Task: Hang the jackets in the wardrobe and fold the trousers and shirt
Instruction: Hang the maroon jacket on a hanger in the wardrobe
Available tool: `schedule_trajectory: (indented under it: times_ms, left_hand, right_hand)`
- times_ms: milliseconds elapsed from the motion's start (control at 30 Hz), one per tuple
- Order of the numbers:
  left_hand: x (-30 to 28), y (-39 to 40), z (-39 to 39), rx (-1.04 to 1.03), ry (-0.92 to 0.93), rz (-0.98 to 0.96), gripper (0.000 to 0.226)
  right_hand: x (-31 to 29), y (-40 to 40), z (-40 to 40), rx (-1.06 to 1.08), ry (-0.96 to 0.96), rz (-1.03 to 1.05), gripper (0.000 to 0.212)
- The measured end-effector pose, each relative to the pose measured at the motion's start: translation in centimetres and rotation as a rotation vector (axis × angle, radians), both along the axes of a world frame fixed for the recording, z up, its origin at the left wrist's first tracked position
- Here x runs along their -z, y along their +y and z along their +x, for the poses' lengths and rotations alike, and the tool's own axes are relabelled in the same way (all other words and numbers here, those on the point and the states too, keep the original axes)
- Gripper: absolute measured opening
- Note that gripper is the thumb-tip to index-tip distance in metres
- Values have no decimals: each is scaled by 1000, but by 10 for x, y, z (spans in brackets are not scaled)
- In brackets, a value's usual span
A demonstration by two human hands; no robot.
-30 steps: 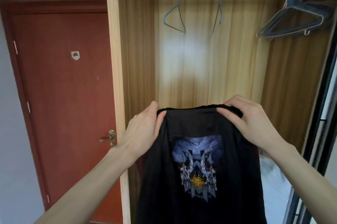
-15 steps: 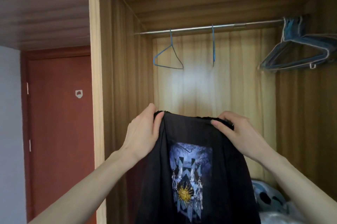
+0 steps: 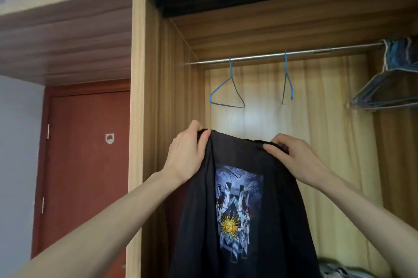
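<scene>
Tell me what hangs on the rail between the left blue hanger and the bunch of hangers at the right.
One more blue hanger, turned edge-on, in the head view.

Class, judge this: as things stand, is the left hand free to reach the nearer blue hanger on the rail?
Probably not yet. The left hand grips the black garment, as does the right hand. Nothing blocks the blue hanger above on the rail.

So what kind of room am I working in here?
Most likely a bedroom or hotel-style room, at an open built-in wardrobe. A metal rail carries blue wire hangers, and a red door stands to the left. Both hands, left and right, hold up a black garment.
</scene>
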State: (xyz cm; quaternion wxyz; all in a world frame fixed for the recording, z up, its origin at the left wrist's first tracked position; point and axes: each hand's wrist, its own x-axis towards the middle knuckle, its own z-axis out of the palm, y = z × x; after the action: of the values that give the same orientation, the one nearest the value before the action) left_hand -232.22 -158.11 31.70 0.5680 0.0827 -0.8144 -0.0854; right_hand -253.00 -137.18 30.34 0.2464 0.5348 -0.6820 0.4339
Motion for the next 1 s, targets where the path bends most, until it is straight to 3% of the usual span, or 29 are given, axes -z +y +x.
schedule_trajectory:
  times_ms: [200, 300, 567, 767, 1000]
  left_hand:
    - [-27, -25, -14, -27, -59, -82, 25]
    - [-34, -33, -23, -60, -158, -179, 27]
    - [-44, -55, -20, -52, -275, -236, 30]
    - [-44, -60, -20, -32, -334, -304, 36]
    - [-32, -64, -14, -54, -346, -321, 31]
  right_hand:
    - [-61, -56, 12, 19, -10, 99, 28]
    - [-114, -94, 28, 4, -200, 33, 45]
    - [-189, -195, 38, -21, -618, -116, 41]
    - [-198, -231, 4, 29, -739, -159, 12]
    - [-189, -221, -8, 249, -540, -267, 3]
